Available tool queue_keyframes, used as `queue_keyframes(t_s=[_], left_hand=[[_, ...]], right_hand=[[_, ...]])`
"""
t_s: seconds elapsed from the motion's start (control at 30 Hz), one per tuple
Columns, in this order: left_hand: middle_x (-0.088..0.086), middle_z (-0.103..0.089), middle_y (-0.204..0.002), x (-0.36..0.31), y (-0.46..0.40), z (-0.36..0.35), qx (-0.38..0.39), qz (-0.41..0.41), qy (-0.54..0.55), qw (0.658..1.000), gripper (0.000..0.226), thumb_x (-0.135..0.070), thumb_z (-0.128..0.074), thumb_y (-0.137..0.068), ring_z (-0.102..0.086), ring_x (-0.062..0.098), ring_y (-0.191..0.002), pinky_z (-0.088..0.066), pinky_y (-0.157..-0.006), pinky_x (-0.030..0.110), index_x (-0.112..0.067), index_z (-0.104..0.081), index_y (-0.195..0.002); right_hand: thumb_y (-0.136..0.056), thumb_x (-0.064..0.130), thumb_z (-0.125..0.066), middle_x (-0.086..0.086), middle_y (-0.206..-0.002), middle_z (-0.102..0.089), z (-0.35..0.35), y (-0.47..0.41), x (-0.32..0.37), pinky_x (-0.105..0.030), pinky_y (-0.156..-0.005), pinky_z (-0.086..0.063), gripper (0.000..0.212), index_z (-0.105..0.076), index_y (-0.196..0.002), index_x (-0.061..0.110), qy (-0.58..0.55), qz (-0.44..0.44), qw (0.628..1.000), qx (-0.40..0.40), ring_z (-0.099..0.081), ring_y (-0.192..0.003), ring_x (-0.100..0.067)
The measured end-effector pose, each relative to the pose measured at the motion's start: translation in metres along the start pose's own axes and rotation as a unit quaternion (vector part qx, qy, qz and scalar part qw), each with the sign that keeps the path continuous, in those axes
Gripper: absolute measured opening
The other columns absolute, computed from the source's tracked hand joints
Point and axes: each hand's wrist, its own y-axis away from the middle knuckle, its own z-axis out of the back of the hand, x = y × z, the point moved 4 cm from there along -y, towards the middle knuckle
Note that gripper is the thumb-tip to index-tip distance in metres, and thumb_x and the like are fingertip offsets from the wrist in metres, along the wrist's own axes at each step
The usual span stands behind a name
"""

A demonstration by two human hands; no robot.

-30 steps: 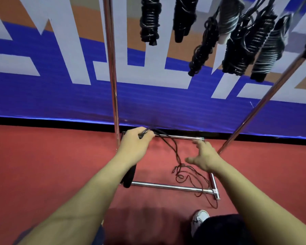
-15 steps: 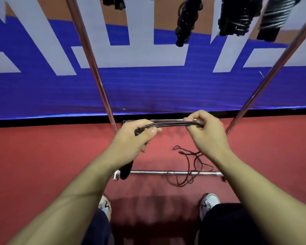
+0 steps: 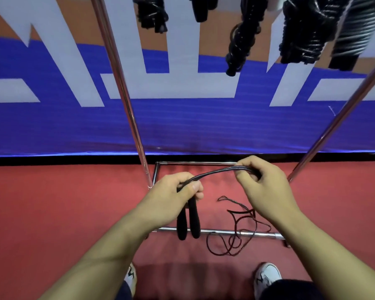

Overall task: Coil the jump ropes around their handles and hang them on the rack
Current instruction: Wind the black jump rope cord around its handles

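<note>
Head view: right hand (image 3: 266,189) hides rope (image 3: 217,172) end.

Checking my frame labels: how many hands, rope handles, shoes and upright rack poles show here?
hands: 2, left hand and right hand
rope handles: 2
shoes: 2
upright rack poles: 2
total: 8

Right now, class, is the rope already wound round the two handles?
No: the rope runs loose between the left hand and the right hand, the handles bare.
</note>
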Motion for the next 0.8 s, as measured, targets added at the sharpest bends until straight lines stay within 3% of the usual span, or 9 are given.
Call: queue_keyframes(t_s=[0.1, 0.27, 0.4, 0.5, 0.6, 0.7, 0.8], left_hand=[[-0.005, -0.075, -0.081, 0.004, 0.004, -0.006, 0.018, 0.014, -0.004, 1.000, 0.023, -0.023, -0.053, -0.101, -0.071, 0.013, -0.081, -0.057, -0.085, 0.038, -0.024, -0.064, -0.081], [-0.011, -0.072, -0.079, 0.023, 0.002, -0.006, -0.039, 0.079, -0.134, 0.987, 0.022, -0.028, -0.051, -0.099, -0.067, 0.016, -0.082, -0.054, -0.082, 0.037, -0.025, -0.060, -0.079], [-0.002, -0.067, -0.082, 0.031, -0.001, 0.004, -0.097, 0.112, -0.211, 0.966, 0.020, -0.027, -0.052, -0.099, -0.062, 0.026, -0.087, -0.048, -0.080, 0.035, -0.024, -0.058, -0.080], [-0.001, -0.056, -0.071, 0.034, -0.002, 0.008, -0.150, 0.189, -0.016, 0.970, 0.020, -0.018, -0.052, -0.098, -0.054, 0.024, -0.075, -0.049, -0.077, 0.037, -0.020, -0.060, -0.079], [0.006, -0.056, -0.081, 0.023, -0.003, 0.011, -0.224, 0.208, 0.209, 0.929, 0.026, -0.002, -0.045, -0.098, -0.052, 0.024, -0.076, -0.051, -0.082, 0.044, -0.018, -0.060, -0.084], [0.005, -0.056, -0.088, 0.007, 0.000, 0.009, -0.263, 0.170, 0.337, 0.888, 0.032, 0.008, -0.036, -0.097, -0.051, 0.018, -0.074, -0.052, -0.081, 0.043, -0.013, -0.058, -0.088], [0.008, -0.056, -0.092, 0.000, 0.002, 0.003, -0.260, 0.139, 0.396, 0.870, 0.028, 0.007, -0.034, -0.097, -0.051, 0.022, -0.081, -0.049, -0.071, 0.041, -0.010, -0.057, -0.094]], right_hand=[[-0.086, 0.008, -0.063, -0.003, -0.063, -0.057, -0.002, 0.001, 0.003, -0.014, -0.055, -0.036, 0.018, -0.066, -0.080, 0.025, -0.003, 0.007, 1.000, -0.018, -0.045, -0.056, -0.007], [-0.077, 0.001, -0.062, 0.020, -0.064, -0.057, -0.012, 0.006, 0.012, -0.013, -0.054, -0.033, 0.025, -0.063, -0.078, 0.027, -0.013, 0.044, 0.999, -0.009, -0.046, -0.054, -0.006], [-0.071, 0.022, -0.054, 0.010, -0.067, -0.056, -0.030, 0.014, 0.021, -0.020, -0.059, -0.039, 0.008, -0.060, -0.077, 0.024, -0.026, 0.106, 0.992, 0.056, -0.050, -0.061, -0.012], [-0.082, 0.031, -0.060, 0.009, -0.067, -0.055, -0.041, 0.021, 0.023, -0.017, -0.061, -0.038, 0.008, -0.059, -0.078, 0.023, -0.021, 0.128, 0.988, 0.086, -0.052, -0.065, -0.013], [-0.091, 0.026, -0.066, 0.009, -0.066, -0.060, -0.056, 0.029, 0.018, -0.022, -0.060, -0.041, 0.014, -0.056, -0.081, 0.023, -0.001, 0.101, 0.985, 0.139, -0.054, -0.062, -0.010], [-0.099, 0.026, -0.057, 0.008, -0.061, -0.054, -0.079, 0.041, 0.009, -0.029, -0.056, -0.040, 0.014, -0.052, -0.086, 0.022, -0.049, -0.019, 0.967, 0.250, -0.047, -0.054, -0.008], [-0.104, 0.021, -0.046, 0.008, -0.058, -0.051, -0.103, 0.055, 0.011, -0.024, -0.055, -0.040, 0.017, -0.055, -0.091, 0.014, -0.156, -0.133, 0.920, 0.333, -0.045, -0.054, -0.012]])
